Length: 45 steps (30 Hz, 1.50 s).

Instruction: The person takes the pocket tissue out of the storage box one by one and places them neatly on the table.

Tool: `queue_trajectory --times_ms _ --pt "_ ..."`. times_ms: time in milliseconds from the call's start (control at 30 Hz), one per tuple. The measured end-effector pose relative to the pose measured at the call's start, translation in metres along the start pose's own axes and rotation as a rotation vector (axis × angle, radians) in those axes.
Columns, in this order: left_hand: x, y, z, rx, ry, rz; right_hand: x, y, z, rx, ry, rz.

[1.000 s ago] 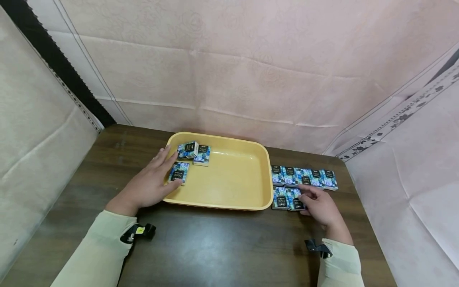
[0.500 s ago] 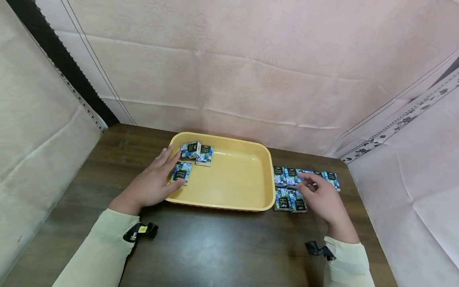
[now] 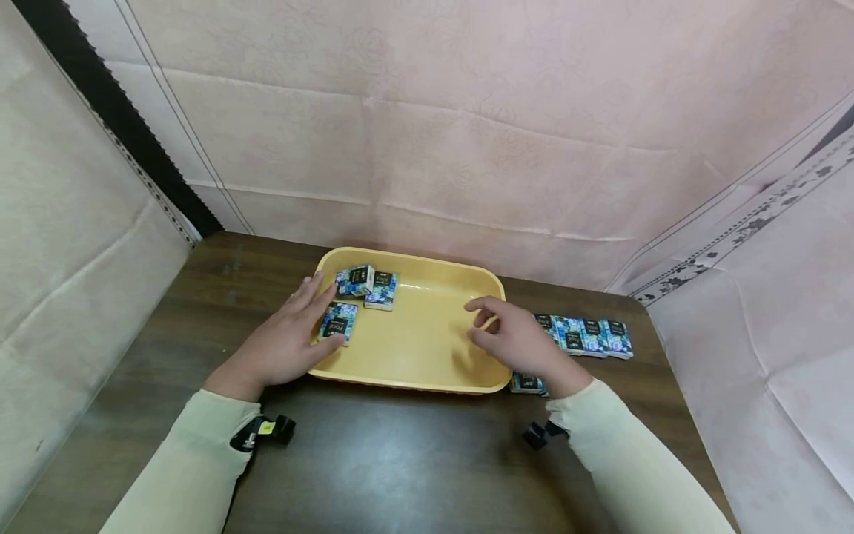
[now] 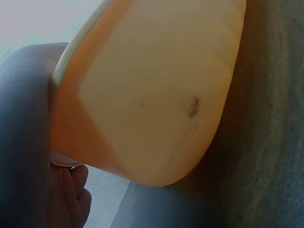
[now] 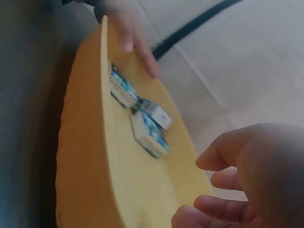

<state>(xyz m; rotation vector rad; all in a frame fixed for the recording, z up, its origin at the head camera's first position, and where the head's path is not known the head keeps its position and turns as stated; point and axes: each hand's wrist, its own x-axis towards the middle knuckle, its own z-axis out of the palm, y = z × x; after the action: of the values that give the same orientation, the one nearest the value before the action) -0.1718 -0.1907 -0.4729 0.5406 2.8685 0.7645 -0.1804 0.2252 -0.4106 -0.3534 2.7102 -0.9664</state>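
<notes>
A yellow tray (image 3: pixel 414 384) lies on the dark wooden table (image 3: pixel 400 467). Three small blue-patterned boxes sit in its far-left corner: one (image 3: pixel 336 320) under my left hand's thumb, two more (image 3: pixel 356 279) (image 3: pixel 382 288) behind it. My left hand (image 3: pixel 287 337) rests flat on the tray's left rim with straight fingers. My right hand (image 3: pixel 514 337) hovers over the tray's right side, fingers loosely curled, with nothing seen in them. The right wrist view shows the tray (image 5: pixel 90 156), the boxes (image 5: pixel 147 130) and my right hand (image 5: pixel 256 175). In the left wrist view the tray's outer wall (image 4: pixel 152 104) fills the picture.
A row of several more boxes (image 3: pixel 590 335) lies on the table right of the tray, and another (image 3: pixel 527 383) peeks out under my right wrist. Pale cloth walls (image 3: pixel 467 148) close in the back and both sides. The table's near half is bare wood.
My right hand has left the boxes beside the tray and moved left over the tray's right side. The left hand and the boxes in the tray have stayed put.
</notes>
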Motion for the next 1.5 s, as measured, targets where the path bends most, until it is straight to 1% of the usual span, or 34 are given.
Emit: queue_trajectory --times_ms 100,300,367,467,633,833,1000,1200,1333,1500 --pt "-0.001 -0.001 0.0 0.001 0.001 -0.004 0.023 -0.009 0.01 0.005 -0.059 -0.015" --pt "-0.002 0.001 -0.002 0.004 0.004 -0.005 0.067 -0.023 0.028 -0.024 -0.151 -0.032" --pt "-0.002 0.002 -0.002 0.003 0.003 -0.004 0.078 -0.028 0.033 -0.029 -0.166 -0.034" --pt "-0.002 0.002 -0.001 -0.002 0.007 -0.003 0.095 -0.034 0.04 -0.008 -0.176 -0.045" --pt "-0.001 0.0 0.0 -0.011 0.007 -0.007 0.115 -0.046 0.052 0.008 -0.174 -0.057" --pt "0.0 -0.001 0.0 -0.019 -0.003 -0.012 0.132 -0.055 0.064 -0.02 -0.162 -0.051" --pt "0.0 -0.001 -0.001 -0.017 0.007 0.003 0.142 -0.06 0.075 -0.066 -0.139 -0.046" --pt "0.0 0.001 -0.001 -0.016 0.016 0.01 0.148 -0.066 0.088 -0.123 -0.111 0.004" --pt "-0.001 0.001 -0.001 -0.012 0.01 0.01 0.148 -0.068 0.089 -0.143 -0.116 0.028" --pt "-0.001 -0.001 0.0 -0.01 0.014 0.009 0.144 -0.067 0.079 -0.179 -0.138 0.016"
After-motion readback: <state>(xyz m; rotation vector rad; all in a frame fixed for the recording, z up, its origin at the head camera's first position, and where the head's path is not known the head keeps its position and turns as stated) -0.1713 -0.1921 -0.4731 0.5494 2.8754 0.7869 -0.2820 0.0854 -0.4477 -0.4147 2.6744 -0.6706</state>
